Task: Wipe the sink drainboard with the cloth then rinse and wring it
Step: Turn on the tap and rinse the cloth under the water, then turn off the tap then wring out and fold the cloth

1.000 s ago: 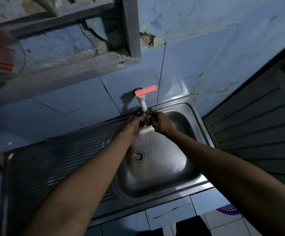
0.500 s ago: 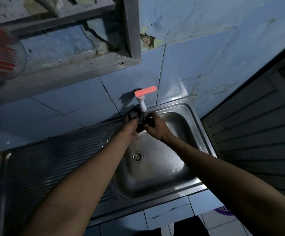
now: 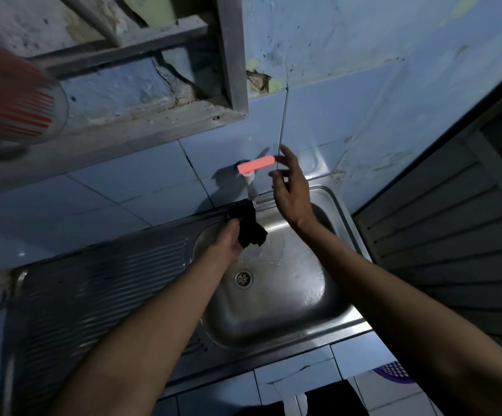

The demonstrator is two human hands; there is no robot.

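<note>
Basically rinse stage: left hand clutches cloth under tap over sink; right hand, fingers spread and empty, reaches for lever. Wringing left; drainboard looks wiped.

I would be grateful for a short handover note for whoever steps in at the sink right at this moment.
Left hand: closed on the dark cloth, bunched up and held over the sink basin just below the tap spout.
Right hand: open, empty, fingers spread beside the end of the pink tap handle, not gripping it.
Drainboard: bare, to the left of the basin; I cannot tell whether wiping is finished.
Basin is wet. Whether water is running cannot be told.
Left: work the tap handle as needed, finish the rinse, wring the cloth over the basin.
</note>
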